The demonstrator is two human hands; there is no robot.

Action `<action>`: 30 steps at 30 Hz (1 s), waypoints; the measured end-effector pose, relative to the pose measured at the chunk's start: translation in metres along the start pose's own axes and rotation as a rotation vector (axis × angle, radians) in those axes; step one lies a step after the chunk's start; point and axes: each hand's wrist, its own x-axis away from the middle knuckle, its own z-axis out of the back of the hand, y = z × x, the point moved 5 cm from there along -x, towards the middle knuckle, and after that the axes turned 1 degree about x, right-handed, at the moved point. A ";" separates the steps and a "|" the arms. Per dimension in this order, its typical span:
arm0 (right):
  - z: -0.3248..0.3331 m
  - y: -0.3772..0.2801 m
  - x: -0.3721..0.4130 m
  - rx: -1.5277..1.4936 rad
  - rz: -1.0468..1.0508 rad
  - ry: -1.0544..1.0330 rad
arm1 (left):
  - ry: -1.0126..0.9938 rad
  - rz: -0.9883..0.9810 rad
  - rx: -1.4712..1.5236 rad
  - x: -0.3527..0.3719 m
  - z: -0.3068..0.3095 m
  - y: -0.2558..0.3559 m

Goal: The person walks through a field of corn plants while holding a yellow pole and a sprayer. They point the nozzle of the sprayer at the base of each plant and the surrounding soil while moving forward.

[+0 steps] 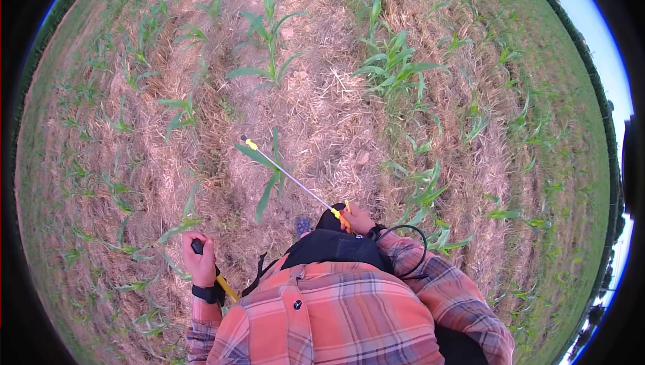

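Observation:
My right hand (pixel 359 220) is closed on the orange and yellow handle of a spray wand (pixel 293 177), in front of my waist. The wand's thin metal tube slants forward and left, ending in a yellow and black nozzle (pixel 250 144) over a young corn plant (pixel 274 171). Low on the left, my left hand (pixel 199 265) is wrapped round the black grip of a pump lever (pixel 228 290), whose yellow bar runs back past my wrist. From near my right wrist a black hose (pixel 425 247) loops out beside the plaid sleeve. No spray is visible.
Rows of young corn run ahead, with a taller corn plant (pixel 271 42) in front and a leafy clump (pixel 396 66) to the right. Dry straw (pixel 339 83) covers the soil between rows. A patterned shoe (pixel 303 224) shows below me. Dark trees line the field's edge.

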 end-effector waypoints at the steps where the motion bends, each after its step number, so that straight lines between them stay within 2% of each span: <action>1: 0.001 -0.005 -0.009 -0.003 0.002 0.004 | -0.004 -0.003 0.000 -0.007 -0.002 0.000; 3: -0.002 -0.022 -0.023 -0.042 0.003 -0.132 | 0.005 -0.026 -0.030 -0.022 -0.005 0.002; 5: 0.010 -0.039 -0.030 -0.056 -0.022 -0.101 | 0.016 -0.027 -0.014 -0.037 -0.015 0.008; 7: 0.033 -0.033 -0.059 -0.011 -0.074 0.031 | 0.031 -0.073 -0.007 -0.056 -0.029 0.025; 8: 0.046 -0.031 -0.070 -0.031 -0.031 0.115 | 0.033 -0.070 -0.053 -0.065 -0.033 0.031; 11: 0.095 -0.049 -0.083 -0.022 -0.119 0.191 | 0.025 -0.136 -0.090 -0.099 -0.060 0.046; 12: 0.110 -0.025 -0.107 -0.136 -0.064 0.326 | 0.017 -0.140 -0.093 -0.109 -0.072 0.050; 16: 0.176 -0.037 -0.113 -0.225 -0.132 0.437 | -0.026 -0.153 -0.092 -0.146 -0.110 0.074; 18: 0.208 -0.036 -0.119 -0.413 -0.177 0.494 | -0.045 -0.158 -0.103 -0.159 -0.127 0.081; 19: 0.223 -0.037 -0.124 -0.414 -0.176 0.496 | -0.055 -0.168 -0.103 -0.166 -0.135 0.084; 21: 0.250 -0.036 -0.126 -0.433 -0.130 0.685 | -0.069 -0.172 -0.107 -0.176 -0.146 0.086; 26: 0.298 -0.043 -0.131 -0.484 -0.096 0.825 | -0.070 -0.143 -0.123 -0.207 -0.164 0.091; 27: 0.303 -0.044 -0.133 -0.581 -0.085 0.803 | -0.071 -0.139 -0.124 -0.213 -0.166 0.091; 30: 0.320 -0.053 -0.141 -0.602 -0.077 0.829 | -0.072 -0.109 -0.147 -0.240 -0.176 0.091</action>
